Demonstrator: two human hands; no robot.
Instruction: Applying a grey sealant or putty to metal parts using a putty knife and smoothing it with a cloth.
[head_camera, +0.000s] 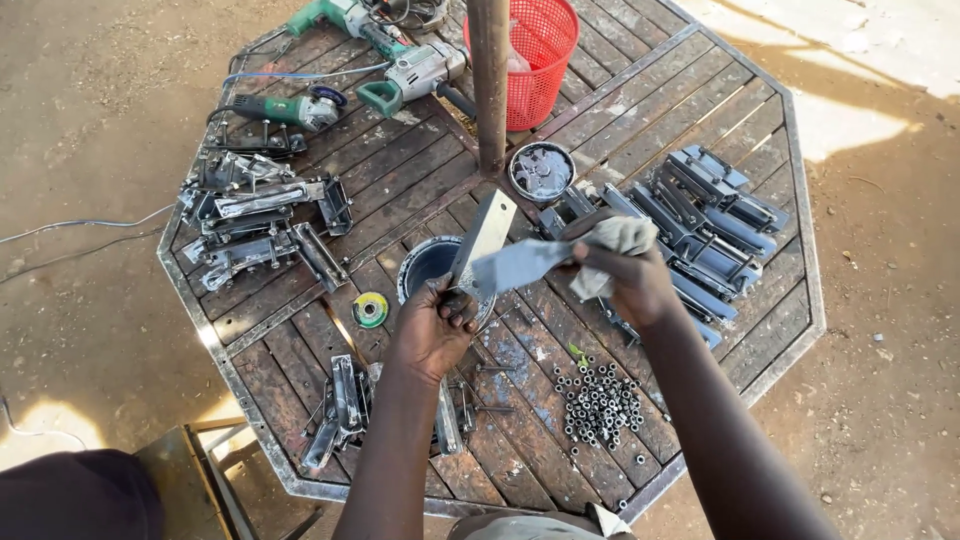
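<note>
While left hand grips flat steel bar (angled); right hand bunches cloth.

I see even shade over the table, hard sun patches on the ground upper right; focus sharp, edges slightly bowed.

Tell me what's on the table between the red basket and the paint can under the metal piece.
In the head view, a small open tin sits between the red basket and the paint can, beside the rusty pole.
</note>
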